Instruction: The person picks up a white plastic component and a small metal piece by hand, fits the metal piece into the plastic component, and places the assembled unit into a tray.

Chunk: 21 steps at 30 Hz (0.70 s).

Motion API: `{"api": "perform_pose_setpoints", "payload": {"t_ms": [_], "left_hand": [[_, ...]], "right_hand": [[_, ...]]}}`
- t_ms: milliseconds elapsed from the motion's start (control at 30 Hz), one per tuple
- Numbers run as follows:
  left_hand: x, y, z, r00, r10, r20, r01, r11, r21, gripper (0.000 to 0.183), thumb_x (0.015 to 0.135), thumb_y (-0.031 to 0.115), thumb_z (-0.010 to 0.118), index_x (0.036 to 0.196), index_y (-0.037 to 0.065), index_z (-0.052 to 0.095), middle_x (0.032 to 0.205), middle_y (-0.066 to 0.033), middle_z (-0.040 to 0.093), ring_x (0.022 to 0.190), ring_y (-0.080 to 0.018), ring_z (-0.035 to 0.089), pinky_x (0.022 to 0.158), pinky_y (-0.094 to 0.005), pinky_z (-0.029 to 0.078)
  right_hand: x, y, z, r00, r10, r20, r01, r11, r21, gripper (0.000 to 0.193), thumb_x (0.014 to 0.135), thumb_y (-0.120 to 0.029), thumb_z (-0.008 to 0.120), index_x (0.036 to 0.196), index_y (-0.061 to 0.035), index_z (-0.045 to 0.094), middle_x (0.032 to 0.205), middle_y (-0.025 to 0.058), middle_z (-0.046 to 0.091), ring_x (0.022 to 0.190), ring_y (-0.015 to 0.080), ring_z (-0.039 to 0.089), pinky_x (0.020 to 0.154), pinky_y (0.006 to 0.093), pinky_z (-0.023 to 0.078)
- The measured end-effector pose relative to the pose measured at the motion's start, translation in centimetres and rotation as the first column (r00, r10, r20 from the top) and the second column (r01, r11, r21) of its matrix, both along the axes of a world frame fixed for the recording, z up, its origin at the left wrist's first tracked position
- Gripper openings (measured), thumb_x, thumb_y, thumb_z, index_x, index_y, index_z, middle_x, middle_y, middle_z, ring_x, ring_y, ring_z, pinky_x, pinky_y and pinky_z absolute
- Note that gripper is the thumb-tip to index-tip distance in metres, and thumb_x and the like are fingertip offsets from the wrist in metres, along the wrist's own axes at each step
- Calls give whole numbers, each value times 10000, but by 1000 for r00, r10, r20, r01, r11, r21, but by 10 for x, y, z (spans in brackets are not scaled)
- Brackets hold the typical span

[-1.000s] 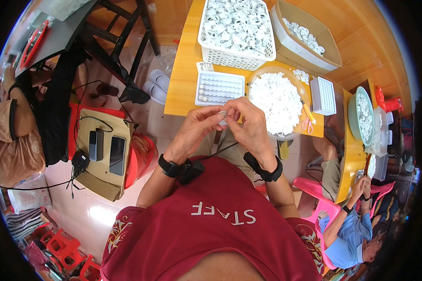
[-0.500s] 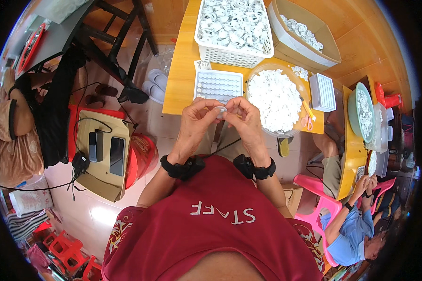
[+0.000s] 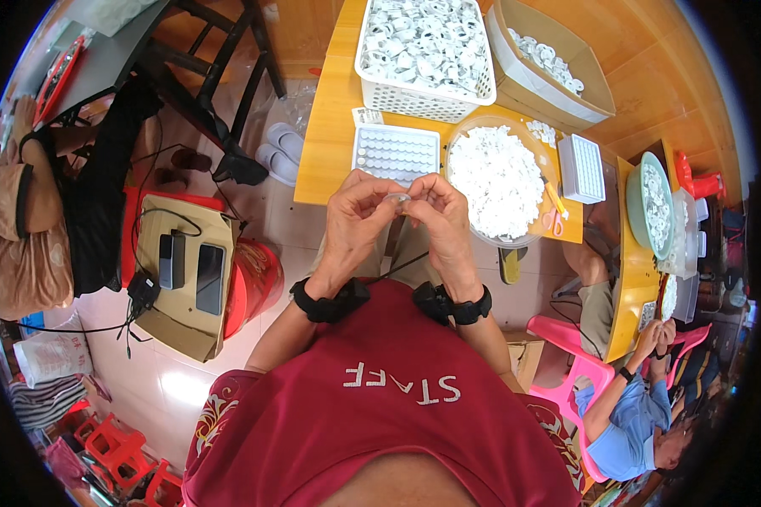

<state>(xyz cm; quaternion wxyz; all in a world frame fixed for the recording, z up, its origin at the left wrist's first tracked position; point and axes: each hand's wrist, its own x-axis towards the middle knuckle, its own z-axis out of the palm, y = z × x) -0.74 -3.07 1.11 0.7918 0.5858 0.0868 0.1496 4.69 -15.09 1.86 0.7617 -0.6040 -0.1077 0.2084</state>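
Between the fingertips of both my hands is a small white, roundish plastic part [image 3: 400,198], held just off the near edge of the table. My left hand [image 3: 355,218] pinches it from the left with thumb and forefinger. My right hand [image 3: 445,221] grips it from the other side; the fingers partly cover it, so its full shape is hidden. Just beyond my hands lies a white tray [image 3: 414,135] with rows of round hollows and a few small pieces along its left side. A heap of small white parts [image 3: 495,182] fills a shallow round bowl to the right.
A white basket [image 3: 423,103] of white ring-like parts and a cardboard box [image 3: 596,93] stand at the back. Scissors [image 3: 552,222], a yellow-handled tool [image 3: 556,198] and stacked trays [image 3: 582,169] are at the right. Co-workers sit left and right. A carton [image 3: 173,329] holding phone-like devices is at left.
The small white part has been tilted between my fingertips and now shows more edge-on. Both hands stay in nearly the same place.
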Motion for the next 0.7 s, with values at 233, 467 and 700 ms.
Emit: {"api": "perform_pose_setpoints", "payload": {"t_ms": [233, 467, 700], "left_hand": [[0, -1, 2, 997, 50, -53, -48, 998, 45, 116, 801, -38, 573, 895, -12, 636, 858, -33, 520, 739, -116, 574, 655, -224, 499], [-2, -3, 0, 998, -18, -64, 12, 996, -93, 291, 775, -72, 579, 1062, -27, 568, 943, -66, 548, 785, -124, 584, 725, -233, 492], [1, 0, -11, 993, -76, -93, 67, 993, -93, 362, 759, -108, 566, 1112, -27, 545, 966, -72, 540, 816, -131, 589, 762, -247, 490]], "right_hand": [[-7, 8, -11, 977, -120, 177, 134, 989, -69, 52, 763, 28, 584, 781, -8, 550, 681, -10, 548, 598, 23, 496, 528, 154, 396], [-2, 7, -11, 977, -213, 30, 212, 976, 40, 60, 775, 24, 592, 815, -6, 559, 699, -5, 563, 609, 34, 538, 522, 156, 407], [-1, 2, -18, 957, -168, 235, 184, 982, -47, 157, 760, 41, 591, 914, 17, 594, 762, 47, 578, 626, 81, 567, 522, 199, 449]]}}
